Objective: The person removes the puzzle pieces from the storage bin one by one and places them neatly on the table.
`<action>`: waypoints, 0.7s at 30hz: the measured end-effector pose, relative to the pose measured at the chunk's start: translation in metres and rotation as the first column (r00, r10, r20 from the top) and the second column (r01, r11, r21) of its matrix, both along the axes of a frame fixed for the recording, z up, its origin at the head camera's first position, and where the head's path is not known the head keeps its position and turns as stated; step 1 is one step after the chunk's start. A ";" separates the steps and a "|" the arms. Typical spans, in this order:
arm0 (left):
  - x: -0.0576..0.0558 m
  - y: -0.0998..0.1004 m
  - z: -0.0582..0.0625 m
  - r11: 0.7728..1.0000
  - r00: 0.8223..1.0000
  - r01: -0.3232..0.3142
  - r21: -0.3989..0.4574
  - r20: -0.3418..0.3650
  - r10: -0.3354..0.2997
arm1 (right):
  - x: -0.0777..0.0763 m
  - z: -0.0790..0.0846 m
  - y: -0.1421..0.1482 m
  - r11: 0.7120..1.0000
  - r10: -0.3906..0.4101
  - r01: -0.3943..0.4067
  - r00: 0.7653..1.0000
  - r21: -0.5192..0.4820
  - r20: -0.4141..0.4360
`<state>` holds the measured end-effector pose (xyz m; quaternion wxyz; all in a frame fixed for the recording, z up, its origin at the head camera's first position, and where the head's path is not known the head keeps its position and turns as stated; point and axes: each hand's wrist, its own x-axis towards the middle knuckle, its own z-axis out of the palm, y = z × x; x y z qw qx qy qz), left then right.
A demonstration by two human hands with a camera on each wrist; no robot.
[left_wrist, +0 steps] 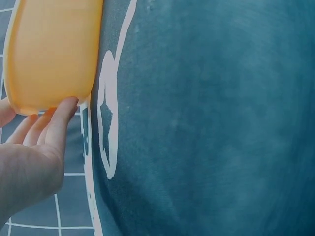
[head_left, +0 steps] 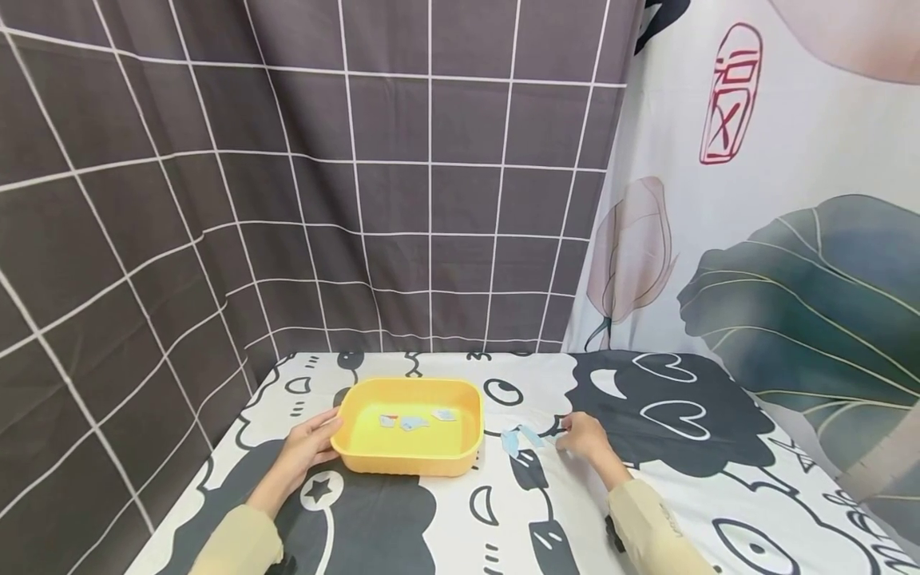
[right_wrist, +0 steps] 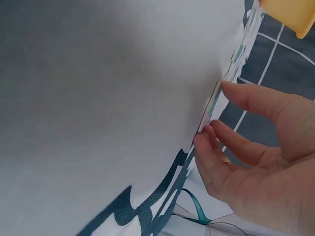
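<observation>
Head: yellow basin (head_left: 406,465) on cloth (head_left: 453,523), probably light, stiff; left hand (head_left: 309,442) grasps left end. Right of basin, blue scraps (head_left: 510,442), likely flimsy: pinch edges; right hand (head_left: 585,437) just beside.
Left wrist: fingers (left_wrist: 63,117) on end wall.
Right wrist: cannot tell whether fingers grasp anything.

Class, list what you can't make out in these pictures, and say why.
Head view: details on the scraps inside the yellow basin; too small.
Head view: what the right hand's fingertips touch; too small.
Left wrist view: the basin's inside; its own outer surface hides it.
Right wrist view: most of the basin; frame edges cut it off.
</observation>
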<state>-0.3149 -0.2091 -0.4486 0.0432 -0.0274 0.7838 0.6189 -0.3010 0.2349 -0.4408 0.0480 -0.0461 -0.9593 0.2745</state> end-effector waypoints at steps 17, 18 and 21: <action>-0.002 -0.001 0.001 1.000 1.000 0.016 0.021 -0.009 -0.016 | 0.003 0.008 0.011 0.985 -0.044 0.039 0.999 -0.167 -0.024; -0.002 -0.001 0.000 1.000 1.000 0.017 0.026 -0.009 -0.017 | 0.002 0.009 0.010 0.982 -0.040 0.034 0.999 -0.184 -0.029; -0.001 -0.001 0.000 0.999 1.000 0.015 0.033 -0.009 -0.014 | 0.000 0.014 0.005 0.972 -0.023 0.008 0.998 -0.237 -0.062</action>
